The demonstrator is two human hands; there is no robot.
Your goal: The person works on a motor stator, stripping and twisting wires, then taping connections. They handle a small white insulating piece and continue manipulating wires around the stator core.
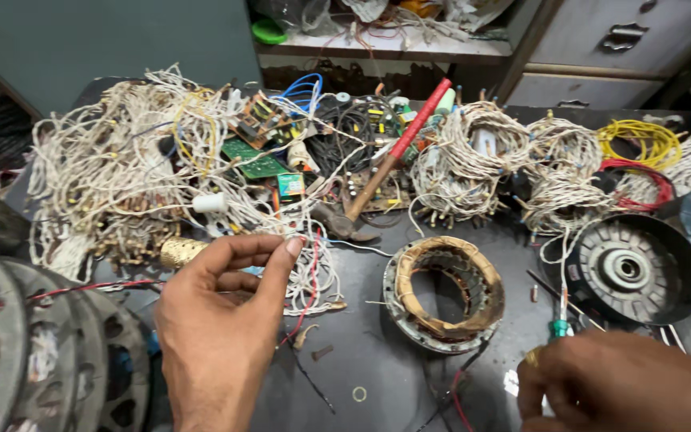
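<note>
The right hand (625, 384) is cut off by the lower right edge of the frame, so only its back and knuckles show; its fingers are curled, with a green-handled screwdriver (560, 324) rising just above them, but whether the grip is actually clenched on that handle cannot be told. Its tip points up toward a dark round motor housing (636, 268) at the right. At the lower left, stacked metal rotor plates (49, 352) are cropped by the frame edge, and what lies under the heaps of wire is hidden.

The left hand (217, 320) reaches up from the bottom, palm turned away, thumb and forefinger pinched together on a white wire (301, 232) at the edge of the big tangle of white wires (121, 176) filling the upper left of the counter (361, 352). A thin red wire (312, 272) trails down beside the fingers.

In the centre lies a stator ring (444, 292) with copper windings, apart from both hands. Behind it a red-handled hammer (397, 152) leans across green circuit boards (253, 160). More white wire bundles (521, 164), a yellow coil (641, 140) and a red coil (641, 184) sit at the upper right.
</note>
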